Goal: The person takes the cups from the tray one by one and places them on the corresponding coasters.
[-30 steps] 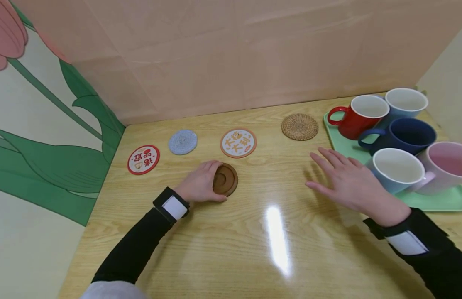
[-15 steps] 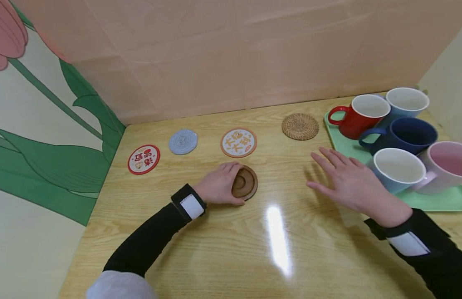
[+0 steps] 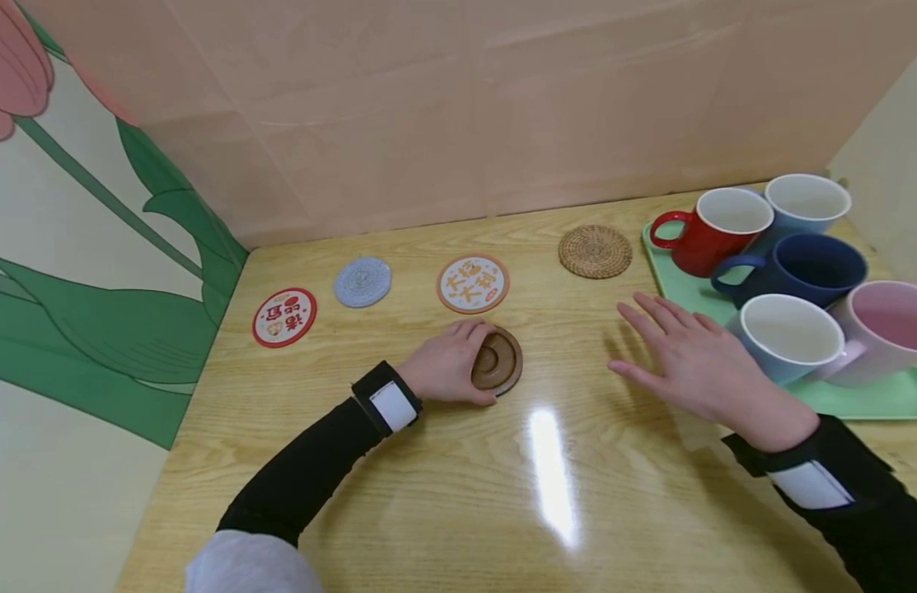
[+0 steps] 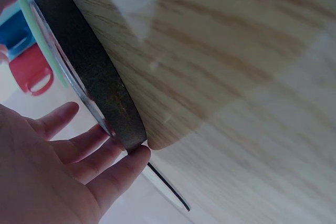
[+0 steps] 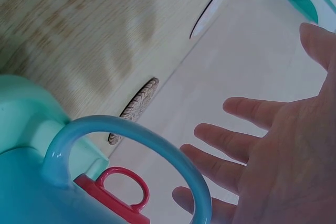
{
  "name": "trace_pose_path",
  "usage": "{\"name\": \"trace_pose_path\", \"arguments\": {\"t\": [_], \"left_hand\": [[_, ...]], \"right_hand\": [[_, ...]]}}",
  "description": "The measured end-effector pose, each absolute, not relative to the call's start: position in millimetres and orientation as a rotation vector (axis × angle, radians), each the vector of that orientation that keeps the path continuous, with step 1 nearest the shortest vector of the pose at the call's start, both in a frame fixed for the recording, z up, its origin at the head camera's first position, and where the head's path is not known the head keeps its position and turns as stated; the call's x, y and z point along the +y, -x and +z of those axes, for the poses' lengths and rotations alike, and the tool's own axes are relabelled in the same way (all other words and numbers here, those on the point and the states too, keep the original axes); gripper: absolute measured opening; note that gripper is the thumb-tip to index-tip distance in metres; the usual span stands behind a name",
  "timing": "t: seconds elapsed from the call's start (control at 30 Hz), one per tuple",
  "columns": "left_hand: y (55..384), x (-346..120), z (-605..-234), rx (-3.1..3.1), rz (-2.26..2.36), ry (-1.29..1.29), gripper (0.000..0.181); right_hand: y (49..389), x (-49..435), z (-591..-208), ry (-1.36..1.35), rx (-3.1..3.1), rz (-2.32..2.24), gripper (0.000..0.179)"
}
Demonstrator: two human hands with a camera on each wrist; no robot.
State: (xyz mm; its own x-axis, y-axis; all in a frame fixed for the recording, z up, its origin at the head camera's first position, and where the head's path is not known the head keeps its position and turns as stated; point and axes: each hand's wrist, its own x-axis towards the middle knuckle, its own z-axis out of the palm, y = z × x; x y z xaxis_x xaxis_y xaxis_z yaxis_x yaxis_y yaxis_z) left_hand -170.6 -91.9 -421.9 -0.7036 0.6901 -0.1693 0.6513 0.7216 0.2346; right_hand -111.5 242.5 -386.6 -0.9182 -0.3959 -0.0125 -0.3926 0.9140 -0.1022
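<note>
My left hand [image 3: 446, 364] grips a round brown wooden coaster [image 3: 508, 360] with concentric rings, fingers at its far side and thumb at its near side. In the left wrist view the coaster's dark edge [image 4: 92, 59] stands close over the wood grain, with fingertips right at it. Just beyond it lies an orange-rimmed printed coaster [image 3: 473, 283]. My right hand [image 3: 699, 369] is spread with straight fingers and holds nothing, beside the light blue mug [image 3: 780, 339] on the green tray [image 3: 688, 284].
A red-rimmed coaster [image 3: 283, 317], a grey-blue woven coaster [image 3: 362, 282] and a rattan coaster [image 3: 595, 251] lie along the back. The tray also bears a red mug [image 3: 718, 235], a navy mug [image 3: 788, 272], a pink mug [image 3: 884, 338] and a pale blue mug [image 3: 802, 207].
My left hand has moved right with the wooden coaster, from below the grey-blue coaster's right side to just past the orange-rimmed one, slowing lately. My right hand has stayed put.
</note>
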Motion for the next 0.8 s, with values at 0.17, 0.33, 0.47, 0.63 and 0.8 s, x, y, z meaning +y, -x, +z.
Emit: {"name": "trace_pose_path", "arguments": {"t": [0.17,0.33,0.47,0.63,0.8], "left_hand": [[170,-92,-421,2.668,0.236,-1.072,0.099],[170,-92,-420,2.666,0.228,-1.067,0.098],[170,-93,-420,2.670,0.220,-1.063,0.099],[173,-101,-416,2.700,0.304,-1.035,0.103],[182,-123,-403,2.776,0.462,-0.898,0.102]], "right_hand": [[112,242,-387,0.632,3.039,-0.155,0.083],[113,238,-385,0.631,3.035,-0.165,0.083],[114,235,-383,0.628,3.035,-0.175,0.083],[117,231,-382,0.608,3.027,-0.184,0.082],[127,226,-381,0.575,3.011,-0.202,0.083]]}}
